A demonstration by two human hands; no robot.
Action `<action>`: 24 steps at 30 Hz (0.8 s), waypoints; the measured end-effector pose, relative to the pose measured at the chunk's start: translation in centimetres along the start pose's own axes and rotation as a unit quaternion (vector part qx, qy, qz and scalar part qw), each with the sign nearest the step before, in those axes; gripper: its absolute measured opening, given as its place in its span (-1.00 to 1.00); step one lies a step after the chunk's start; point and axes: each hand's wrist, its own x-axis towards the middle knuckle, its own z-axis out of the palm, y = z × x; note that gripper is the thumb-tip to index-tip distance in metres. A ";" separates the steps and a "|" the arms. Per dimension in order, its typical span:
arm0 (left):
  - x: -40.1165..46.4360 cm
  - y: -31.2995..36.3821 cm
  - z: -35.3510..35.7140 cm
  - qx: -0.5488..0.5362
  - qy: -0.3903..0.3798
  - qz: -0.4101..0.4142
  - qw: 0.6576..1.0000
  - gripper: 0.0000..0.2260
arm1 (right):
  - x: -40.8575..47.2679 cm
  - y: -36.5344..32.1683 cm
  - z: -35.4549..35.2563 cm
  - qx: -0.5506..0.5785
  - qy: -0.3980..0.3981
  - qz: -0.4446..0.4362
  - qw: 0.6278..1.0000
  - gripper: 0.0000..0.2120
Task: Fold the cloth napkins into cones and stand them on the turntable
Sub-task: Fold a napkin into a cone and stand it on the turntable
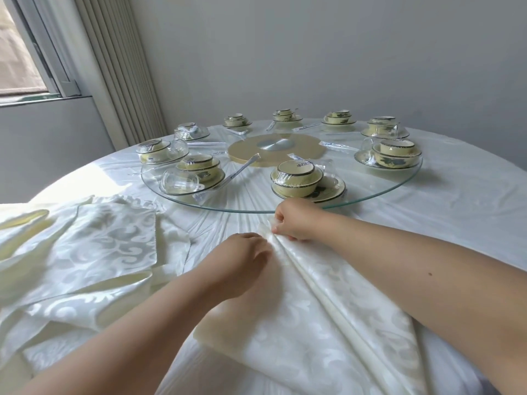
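Napkin [322,303] pleated on the round table [456,223], its ridges running from our body toward the glass turntable [399,186]. We pinch the gathered far tip with our right hand [293,220], fingers curled round it; our left hand [242,258] rests just beside, palm down on the folds, fingers loosely bent. That tip lies nearest the turntable's rim; spare napkins [94,243] wait at left.
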 end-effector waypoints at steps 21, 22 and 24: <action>1.3 -0.5 1.5 0.127 -0.009 0.021 0.992 -0.25 | -12.2 1.9 -0.2 0.041 -0.068 -0.298 0.951 -0.35; 1.2 -0.4 1.5 0.128 -0.012 0.015 0.992 -0.24 | -13.3 2.0 0.2 -0.005 -0.111 -0.330 0.937 -0.28; 1.1 -0.5 1.7 0.127 -0.009 0.006 0.992 -0.25 | -15.2 2.3 0.8 -0.099 -0.167 -0.361 0.912 -0.24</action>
